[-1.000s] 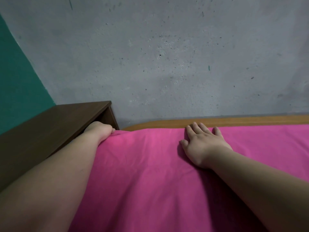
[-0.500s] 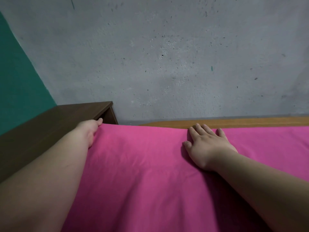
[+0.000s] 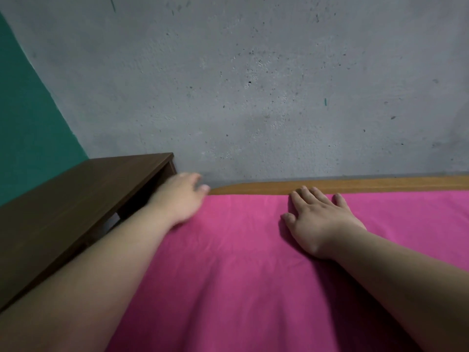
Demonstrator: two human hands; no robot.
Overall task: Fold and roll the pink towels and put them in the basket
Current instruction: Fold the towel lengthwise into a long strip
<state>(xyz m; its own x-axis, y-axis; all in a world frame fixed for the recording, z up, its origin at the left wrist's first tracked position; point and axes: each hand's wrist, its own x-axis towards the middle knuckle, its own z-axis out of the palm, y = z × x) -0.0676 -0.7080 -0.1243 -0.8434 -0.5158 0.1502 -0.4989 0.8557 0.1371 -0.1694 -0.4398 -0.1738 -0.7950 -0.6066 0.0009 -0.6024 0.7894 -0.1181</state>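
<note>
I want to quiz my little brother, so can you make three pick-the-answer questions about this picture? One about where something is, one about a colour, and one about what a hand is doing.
1. Where is the brown shelf compared with the pink towel?
A. on top of it
B. to its left
C. to its right

2. What colour is the wall straight behind the towel?
A. grey
B. yellow
C. red

3. What is the right hand doing?
A. holding a basket
B. making a fist in the air
C. lying flat on the towel

Answers:
1. B, because the shelf runs along the towel's left edge.
2. A, because that wall is bare speckled grey.
3. C, because its fingers are straight and the palm rests on the pink cloth.
</note>
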